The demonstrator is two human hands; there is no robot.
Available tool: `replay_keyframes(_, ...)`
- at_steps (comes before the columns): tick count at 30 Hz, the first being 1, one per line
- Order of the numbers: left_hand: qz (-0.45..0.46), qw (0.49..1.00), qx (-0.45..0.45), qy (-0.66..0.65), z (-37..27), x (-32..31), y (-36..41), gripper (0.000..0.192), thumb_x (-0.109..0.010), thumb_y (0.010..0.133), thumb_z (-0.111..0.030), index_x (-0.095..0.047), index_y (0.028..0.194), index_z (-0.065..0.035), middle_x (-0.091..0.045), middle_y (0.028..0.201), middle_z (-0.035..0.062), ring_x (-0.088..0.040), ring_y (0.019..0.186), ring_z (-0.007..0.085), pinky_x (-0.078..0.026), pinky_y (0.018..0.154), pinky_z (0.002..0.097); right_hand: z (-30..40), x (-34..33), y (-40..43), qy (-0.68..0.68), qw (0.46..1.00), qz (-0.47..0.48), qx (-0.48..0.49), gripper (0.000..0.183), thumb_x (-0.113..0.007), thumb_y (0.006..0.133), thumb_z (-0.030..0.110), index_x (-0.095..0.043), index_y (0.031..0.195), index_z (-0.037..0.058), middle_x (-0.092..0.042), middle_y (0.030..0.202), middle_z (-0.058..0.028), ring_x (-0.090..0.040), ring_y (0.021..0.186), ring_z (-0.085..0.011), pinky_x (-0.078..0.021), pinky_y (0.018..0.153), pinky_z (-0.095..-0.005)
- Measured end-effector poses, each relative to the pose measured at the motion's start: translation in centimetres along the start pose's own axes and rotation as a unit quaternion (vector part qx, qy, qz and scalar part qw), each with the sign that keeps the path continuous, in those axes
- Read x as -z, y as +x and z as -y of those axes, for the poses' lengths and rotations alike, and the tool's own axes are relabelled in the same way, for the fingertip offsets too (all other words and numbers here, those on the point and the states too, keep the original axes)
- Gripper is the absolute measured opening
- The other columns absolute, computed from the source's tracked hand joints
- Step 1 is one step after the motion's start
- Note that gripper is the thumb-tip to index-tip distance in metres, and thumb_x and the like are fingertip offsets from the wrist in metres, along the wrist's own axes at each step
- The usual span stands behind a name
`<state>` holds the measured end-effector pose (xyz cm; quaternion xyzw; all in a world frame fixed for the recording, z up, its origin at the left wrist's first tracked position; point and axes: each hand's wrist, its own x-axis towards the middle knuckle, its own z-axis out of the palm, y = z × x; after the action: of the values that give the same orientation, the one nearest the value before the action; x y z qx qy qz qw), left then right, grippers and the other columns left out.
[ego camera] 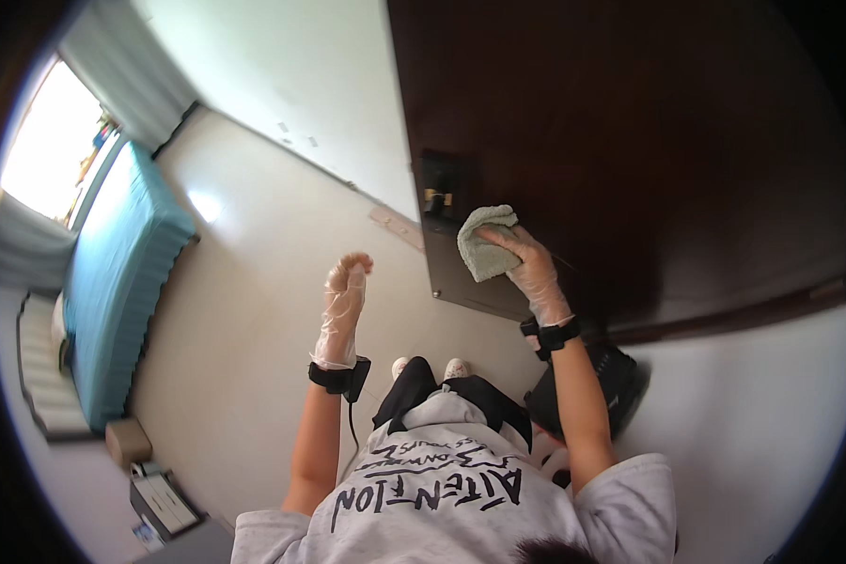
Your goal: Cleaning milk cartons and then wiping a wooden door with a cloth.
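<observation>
My right hand (532,264), in a clear plastic glove, grips a folded pale green cloth (490,247). The cloth is in front of a dark brown door (606,176), just below its lock fitting (438,194); whether it presses on the surface I cannot tell. My left hand (344,303), gloved the same way, hangs in the air over the floor to the left of the door. Its fingers are curled in, and nothing shows in them. Both wrists wear black straps, the left one with a small black box and a cable.
A black bag or case (585,395) stands by the wall under my right forearm. Across the tiled floor (247,282) is a bed with a blue cover (123,282), beside a bright window (53,141). A small brown box (128,440) and a drawer unit (166,500) sit lower left.
</observation>
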<state>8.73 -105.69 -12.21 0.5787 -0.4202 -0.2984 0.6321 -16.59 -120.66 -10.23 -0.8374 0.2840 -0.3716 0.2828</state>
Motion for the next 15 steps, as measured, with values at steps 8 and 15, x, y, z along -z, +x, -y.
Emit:
replay_keyframes(8, 0.193, 0.894, -0.293, 0.280, -8.3, -9.1, 2.5, 0.021, -0.054, 0.083, -0.014, -0.051, 0.102, -0.0070, -0.060, 0.093, 0.0138, -0.058, 0.083, 0.0300, -0.047, 0.071, 0.0366, 5.9, 0.1, -13.1, 0.555, 0.683, -0.220, -0.422, 0.040, -0.060, 0.084, 0.030, -0.054, 0.112, 0.0036, -0.058, 0.103, -0.0061, -0.056, 0.092, -0.0133, -0.0437, 0.084, -0.0251)
replay_keyframes(15, 0.367, 0.715, -0.260, 0.535, -9.2, -10.1, 3.8, 0.037, -0.046, 0.085, -0.045, -0.065, 0.088, -0.0128, -0.063, 0.073, 0.0143, -0.062, 0.069, 0.0293, -0.048, 0.058, 0.0401, 11.0, 1.7, -17.6, 0.592, 0.639, -0.299, -0.391, 0.045, -0.054, 0.088, 0.032, -0.045, 0.122, 0.0039, -0.052, 0.117, -0.0077, -0.052, 0.106, -0.0174, -0.0425, 0.092, -0.0316)
